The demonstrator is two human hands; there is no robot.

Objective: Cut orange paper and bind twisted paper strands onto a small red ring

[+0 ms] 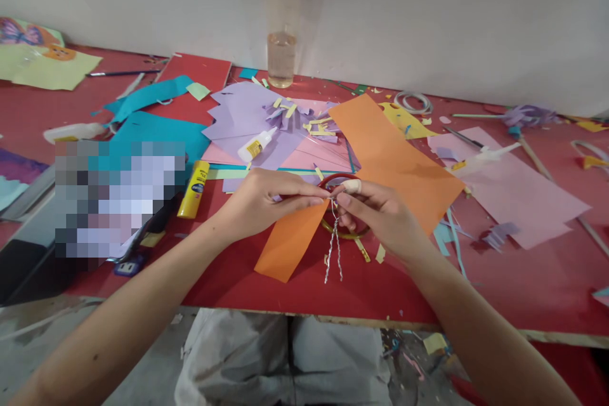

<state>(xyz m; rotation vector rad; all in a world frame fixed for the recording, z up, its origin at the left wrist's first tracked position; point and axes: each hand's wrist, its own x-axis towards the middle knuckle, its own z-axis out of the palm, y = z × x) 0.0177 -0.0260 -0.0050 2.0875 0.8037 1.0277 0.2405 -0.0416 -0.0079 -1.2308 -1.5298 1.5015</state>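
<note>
My left hand [273,196] and my right hand [375,206] meet over the table, fingertips pinched together at the top of a twisted silvery wire [335,238]. Two twisted legs of the wire hang down, slightly apart. The wire's upper end is hidden between my fingers. A light wrap covers one finger of my right hand. Just below my left hand is an orange paper strip [291,244]; whether my fingers touch it I cannot tell. Behind my right hand shows a red and yellow rounded object [349,236], mostly covered.
A yellow glue stick [193,190] and a pixelated device [118,203] lie left. Ahead are a small glue bottle [257,144], purple paper [254,114] and a water bottle [281,38]. Orange paper [404,168] and pink paper [518,196] lie right, among scraps on the red table [380,295].
</note>
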